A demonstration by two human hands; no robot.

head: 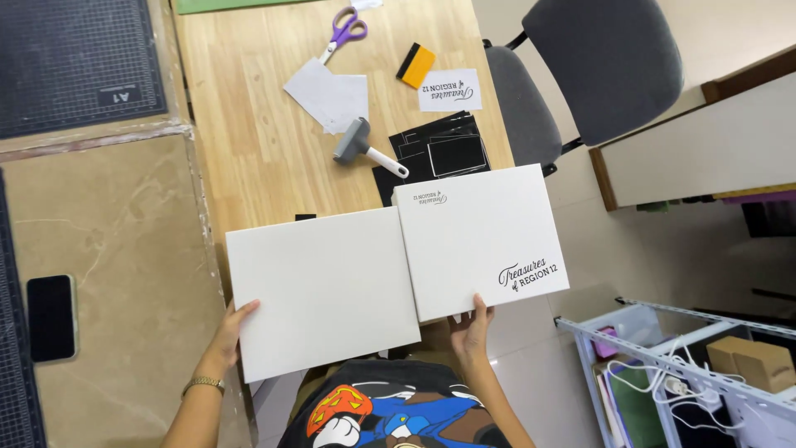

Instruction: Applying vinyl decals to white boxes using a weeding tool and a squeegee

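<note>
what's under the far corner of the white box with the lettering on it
A stack of black sheets on the wooden table runs under the lettered white box. How far they extend beneath is hidden.

Flat white square board with small printed lettering (pixel 481 241): overlaps the plain white square board (pixel 323 290) and covers part of the stack of black sheets (pixel 435 153). Palms of left hand (pixel 232 332) and right hand (pixel 471 328): hidden behind the boards. Dark grid-lined cutting mat (pixel 79 62): cut off at top and left edges. Purple-handled scissors (pixel 342 31): blade tips lie on white paper, indistinct.
</note>
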